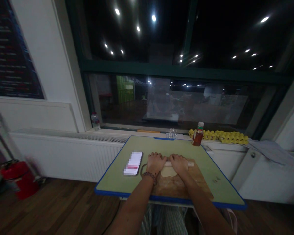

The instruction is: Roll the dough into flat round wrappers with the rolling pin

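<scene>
A pale rolling pin (191, 164) lies crosswise under both of my hands. My left hand (156, 163) rests over its left part with the fingers curled forward, and a beaded bracelet circles that wrist. Close beside it, my right hand (178, 163) is bent over the right part, leaving the pin's right end in sight. Below the pin a flat, light piece of dough (168, 172) shows between my wrists; its far side is hidden. The dough lies on a brown wooden board (198, 181), partly covered by my arms.
The green table (112, 182) has a blue edge. A lit phone (133, 164) lies left of my hands. A bottle of reddish-brown liquid (197, 135) stands at the back right, before yellow egg trays (227, 136). A radiator (63, 156) runs beneath the window.
</scene>
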A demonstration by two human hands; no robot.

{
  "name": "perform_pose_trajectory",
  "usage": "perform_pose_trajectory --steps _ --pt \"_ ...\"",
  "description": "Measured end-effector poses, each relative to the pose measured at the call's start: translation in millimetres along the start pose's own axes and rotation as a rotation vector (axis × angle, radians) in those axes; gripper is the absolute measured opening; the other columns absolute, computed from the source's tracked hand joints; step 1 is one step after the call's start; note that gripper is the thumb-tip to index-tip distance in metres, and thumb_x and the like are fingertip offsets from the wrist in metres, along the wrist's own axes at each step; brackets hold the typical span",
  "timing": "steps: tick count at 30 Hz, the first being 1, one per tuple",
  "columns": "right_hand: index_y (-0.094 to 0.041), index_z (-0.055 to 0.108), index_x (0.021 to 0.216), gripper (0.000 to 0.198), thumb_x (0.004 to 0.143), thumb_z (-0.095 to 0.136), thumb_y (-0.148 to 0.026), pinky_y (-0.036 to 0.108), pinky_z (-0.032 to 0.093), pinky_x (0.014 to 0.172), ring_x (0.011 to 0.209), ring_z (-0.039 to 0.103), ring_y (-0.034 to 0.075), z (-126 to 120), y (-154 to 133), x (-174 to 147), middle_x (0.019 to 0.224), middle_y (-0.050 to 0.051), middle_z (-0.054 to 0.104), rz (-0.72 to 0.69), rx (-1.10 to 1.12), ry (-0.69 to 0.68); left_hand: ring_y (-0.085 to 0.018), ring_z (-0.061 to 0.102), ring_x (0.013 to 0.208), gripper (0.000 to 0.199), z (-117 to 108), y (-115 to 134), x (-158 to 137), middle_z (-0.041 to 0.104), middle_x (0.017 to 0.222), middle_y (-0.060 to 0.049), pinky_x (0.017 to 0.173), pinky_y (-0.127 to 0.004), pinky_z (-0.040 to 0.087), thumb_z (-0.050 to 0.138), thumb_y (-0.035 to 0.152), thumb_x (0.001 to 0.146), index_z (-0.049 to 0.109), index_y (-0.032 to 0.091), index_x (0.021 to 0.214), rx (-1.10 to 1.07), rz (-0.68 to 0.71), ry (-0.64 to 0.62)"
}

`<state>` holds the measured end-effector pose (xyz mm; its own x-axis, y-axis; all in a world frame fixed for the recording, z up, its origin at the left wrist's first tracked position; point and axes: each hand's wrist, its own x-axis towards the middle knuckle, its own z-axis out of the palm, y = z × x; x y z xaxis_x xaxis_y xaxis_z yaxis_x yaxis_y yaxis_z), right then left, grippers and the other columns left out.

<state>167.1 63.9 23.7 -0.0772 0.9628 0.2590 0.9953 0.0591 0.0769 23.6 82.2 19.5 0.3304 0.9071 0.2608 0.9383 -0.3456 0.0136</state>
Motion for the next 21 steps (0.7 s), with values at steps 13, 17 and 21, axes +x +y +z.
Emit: perform_pose_trajectory --steps 13,17,21 --pt "-0.01 0.049 0.138 0.05 0.099 0.022 -0.024 0.035 0.028 0.114 0.138 0.036 0.02 9 14 -36 0.146 0.013 0.043 -0.186 0.187 0.027 -0.021 0.054 0.116 0.034 -5 -12 -12 0.064 0.123 -0.004 0.1 -0.037 0.037 0.038 0.037 0.097 0.062 0.026 0.117 -0.109 0.124 0.009" --pt "-0.013 0.051 0.137 0.048 0.099 0.025 -0.025 0.039 0.024 0.116 0.14 0.032 0.023 9 31 -46 0.147 0.012 0.043 -0.164 0.158 0.057 -0.023 0.044 0.129 0.039 3 -17 -29 0.056 0.137 -0.004 0.111 -0.044 0.026 0.034 0.037 0.098 0.054 0.026 0.129 -0.161 0.121 0.084" --pt "-0.012 0.054 0.134 0.046 0.098 0.027 -0.023 0.045 0.025 0.114 0.138 0.036 0.026 7 44 -41 0.144 0.017 0.045 0.0 0.061 0.047 -0.026 0.041 0.133 0.04 9 -17 -24 0.054 0.14 -0.004 0.114 -0.049 0.02 0.035 0.039 0.097 0.054 0.027 0.131 -0.128 0.073 0.085"
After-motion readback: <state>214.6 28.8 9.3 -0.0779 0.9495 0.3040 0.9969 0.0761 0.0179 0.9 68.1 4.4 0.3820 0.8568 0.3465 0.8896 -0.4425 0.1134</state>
